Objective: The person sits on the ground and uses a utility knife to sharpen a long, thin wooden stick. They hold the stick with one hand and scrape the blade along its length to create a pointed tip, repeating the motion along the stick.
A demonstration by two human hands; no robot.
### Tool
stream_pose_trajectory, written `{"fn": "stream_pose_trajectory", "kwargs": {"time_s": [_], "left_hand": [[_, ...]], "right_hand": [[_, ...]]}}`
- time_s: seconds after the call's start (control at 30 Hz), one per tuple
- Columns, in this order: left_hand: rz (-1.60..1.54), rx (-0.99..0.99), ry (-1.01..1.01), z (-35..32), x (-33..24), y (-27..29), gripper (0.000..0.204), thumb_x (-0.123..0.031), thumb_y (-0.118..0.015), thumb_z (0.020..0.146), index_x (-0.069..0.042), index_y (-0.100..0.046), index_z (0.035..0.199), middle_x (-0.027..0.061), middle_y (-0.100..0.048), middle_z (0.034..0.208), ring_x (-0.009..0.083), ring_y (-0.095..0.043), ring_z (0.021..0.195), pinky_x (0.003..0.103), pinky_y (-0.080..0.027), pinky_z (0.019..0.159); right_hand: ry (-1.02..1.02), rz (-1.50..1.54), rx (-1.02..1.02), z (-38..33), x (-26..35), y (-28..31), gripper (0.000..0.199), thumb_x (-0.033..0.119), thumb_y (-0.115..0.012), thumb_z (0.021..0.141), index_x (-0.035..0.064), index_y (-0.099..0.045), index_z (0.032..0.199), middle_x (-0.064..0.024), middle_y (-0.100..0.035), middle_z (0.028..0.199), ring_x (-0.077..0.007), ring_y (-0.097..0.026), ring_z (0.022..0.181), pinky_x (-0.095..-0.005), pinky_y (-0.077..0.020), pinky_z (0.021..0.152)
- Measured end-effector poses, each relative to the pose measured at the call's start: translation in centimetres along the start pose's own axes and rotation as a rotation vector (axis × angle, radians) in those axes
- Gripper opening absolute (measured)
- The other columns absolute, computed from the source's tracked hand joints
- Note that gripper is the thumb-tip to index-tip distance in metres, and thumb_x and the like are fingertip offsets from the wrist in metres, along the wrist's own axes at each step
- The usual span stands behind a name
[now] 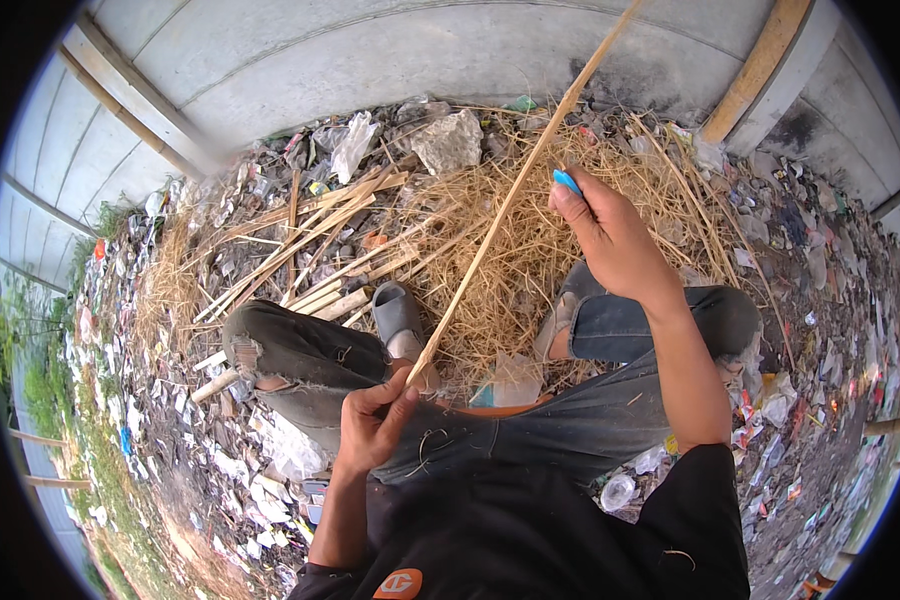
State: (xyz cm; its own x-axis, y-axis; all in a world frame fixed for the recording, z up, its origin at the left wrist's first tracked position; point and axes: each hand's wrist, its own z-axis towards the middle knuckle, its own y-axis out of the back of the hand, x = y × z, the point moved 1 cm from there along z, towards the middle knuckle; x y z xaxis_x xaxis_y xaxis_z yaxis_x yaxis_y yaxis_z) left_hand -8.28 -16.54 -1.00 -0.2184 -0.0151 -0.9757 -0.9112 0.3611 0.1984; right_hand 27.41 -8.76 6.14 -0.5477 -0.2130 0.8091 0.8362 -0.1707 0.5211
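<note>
A long, thin bamboo strip [503,216] slants up and away from my lap, its far end leaving the top of the view. My left hand [373,425] pinches its lower end between thumb and fingers above my left thigh. To the right of the strip, my right hand [615,235] is raised and closed around a small bright blue piece [567,182] that shows at the thumb tip. Most of that piece is hidden in the fingers, so its kind is unclear. A slight gap appears between the blue piece and the strip.
Curly pale shavings [530,250] heap up between and beyond my bent legs. Split bamboo strips [305,240] lie at the left. Litter covers the ground around, with a pale rock [448,142] near the grey panel wall [400,55]. A grey sandal [398,315] is on my left foot.
</note>
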Motion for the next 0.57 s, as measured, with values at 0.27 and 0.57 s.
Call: {"fn": "stream_pose_trajectory", "kwargs": {"time_s": [0.27, 0.57], "left_hand": [[0.118, -0.018, -0.001, -0.2, -0.5, 0.3, 0.033, -0.012, -0.07, 0.102, 0.005, -0.07, 0.13, -0.0066, -0.058, 0.077, 0.0016, -0.048, 0.071, 0.021, -0.04, 0.061], [0.157, 0.011, 0.018, -0.6, -0.1, 0.8, 0.033, -0.011, -0.072, 0.101, 0.007, -0.07, 0.129, -0.0035, -0.064, 0.08, 0.0017, -0.053, 0.081, 0.02, -0.046, 0.072]], "right_hand": [[-0.117, -0.181, -0.011, 0.8, 0.5, -0.3, 0.053, 0.044, -0.047, 0.112, -0.0015, -0.066, 0.092, -0.014, -0.058, 0.064, -0.0288, -0.055, 0.056, -0.0459, -0.0425, 0.058], [-0.278, -0.307, -0.199, 2.2, -2.3, 2.6, 0.065, 0.055, -0.044, 0.11, 0.0003, -0.066, 0.084, -0.0153, -0.056, 0.06, -0.0317, -0.057, 0.055, -0.0481, -0.043, 0.058]]}}
